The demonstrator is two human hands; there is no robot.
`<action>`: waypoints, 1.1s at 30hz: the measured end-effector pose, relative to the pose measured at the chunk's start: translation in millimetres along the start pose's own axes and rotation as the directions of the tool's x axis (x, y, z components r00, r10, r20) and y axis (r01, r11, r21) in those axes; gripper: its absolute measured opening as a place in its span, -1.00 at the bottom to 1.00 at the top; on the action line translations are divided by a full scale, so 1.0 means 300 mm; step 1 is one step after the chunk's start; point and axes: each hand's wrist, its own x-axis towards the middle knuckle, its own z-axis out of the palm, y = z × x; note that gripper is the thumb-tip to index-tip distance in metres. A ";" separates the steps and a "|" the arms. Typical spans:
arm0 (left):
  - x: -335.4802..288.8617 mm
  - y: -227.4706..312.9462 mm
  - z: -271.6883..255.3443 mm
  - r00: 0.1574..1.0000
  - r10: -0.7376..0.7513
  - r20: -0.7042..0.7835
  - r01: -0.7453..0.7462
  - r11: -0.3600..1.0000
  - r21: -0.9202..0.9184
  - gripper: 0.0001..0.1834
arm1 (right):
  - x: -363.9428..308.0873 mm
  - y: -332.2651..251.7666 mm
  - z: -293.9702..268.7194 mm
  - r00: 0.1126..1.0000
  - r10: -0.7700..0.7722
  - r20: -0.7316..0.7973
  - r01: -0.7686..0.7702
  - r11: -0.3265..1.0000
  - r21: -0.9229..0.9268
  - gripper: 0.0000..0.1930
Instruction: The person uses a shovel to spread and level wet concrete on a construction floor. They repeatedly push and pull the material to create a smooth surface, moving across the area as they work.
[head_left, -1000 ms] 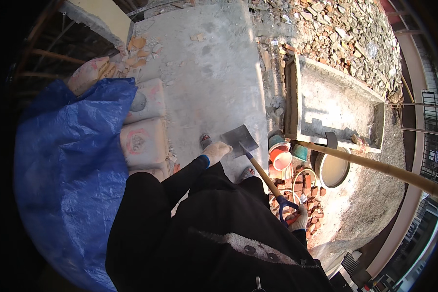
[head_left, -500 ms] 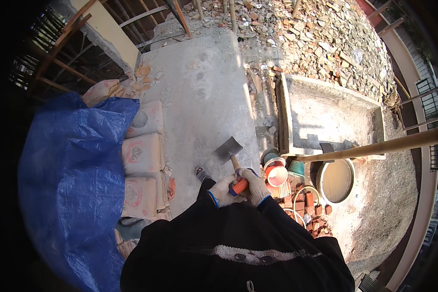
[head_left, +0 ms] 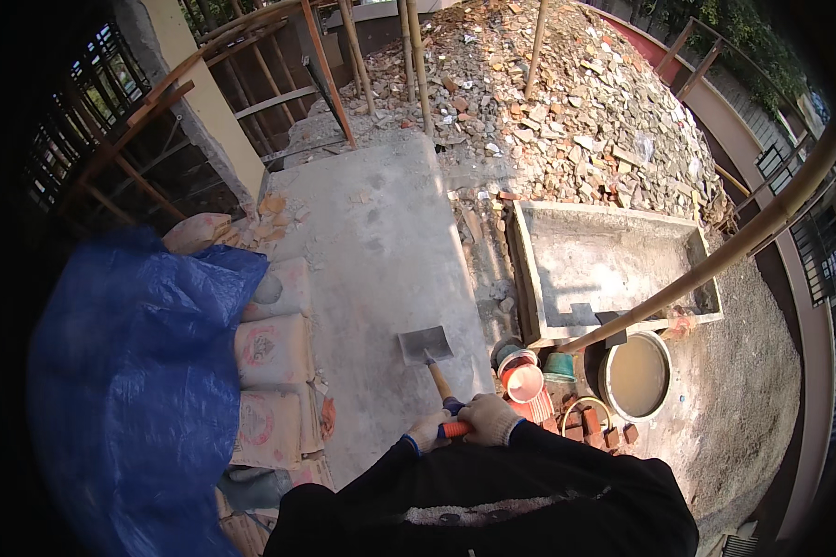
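Note:
My left hand (head_left: 428,433), in a whitish knit glove with a blue cuff, is closed on the shovel near its orange grip (head_left: 455,429). My right hand (head_left: 489,419), gloved the same way, is closed around the shovel just beside it. The shovel (head_left: 439,379) has a short wooden shaft and a grey, squarish blade (head_left: 424,344). It points away from me over the grey concrete slab (head_left: 372,241). I cannot tell whether the blade touches the slab. Nothing visible lies on the blade.
Left, a blue tarp (head_left: 144,371) partly covers stacked paper sacks (head_left: 274,348). Right stand a concrete trough (head_left: 613,213), a bamboo pole (head_left: 715,265), buckets (head_left: 525,381), a round tub of murky water (head_left: 637,371) and red bricks (head_left: 592,422). Rubble (head_left: 567,111) lies behind.
My view has tilted upward, so the surroundings sit lower in it. The shovel blade has turned squarer to me, and its shaft leans more to the left. Both hands keep their hold; my foot is out of sight.

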 end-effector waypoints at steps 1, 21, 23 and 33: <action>0.016 -0.056 -0.032 0.998 -0.009 0.059 0.011 1.000 -0.024 -0.68 | 0.028 -0.032 0.055 0.998 0.004 0.067 0.000 0.998 -0.064 -0.73; 0.087 -0.247 -0.117 0.926 -0.189 -0.327 -0.008 0.855 -0.518 -0.71 | 0.229 -0.080 0.389 0.987 0.068 0.147 -0.075 0.996 0.047 -0.79; 0.222 -0.007 -0.173 0.975 -0.051 -0.215 -0.075 0.838 -0.540 -0.80 | 0.386 0.035 0.319 0.990 0.121 -0.065 -0.122 0.992 -0.008 -0.78; 0.388 0.271 -0.037 0.994 0.054 -0.098 -0.105 0.768 -0.632 -0.77 | 0.457 0.247 0.116 0.952 0.108 -0.287 -0.113 0.994 -0.002 -0.76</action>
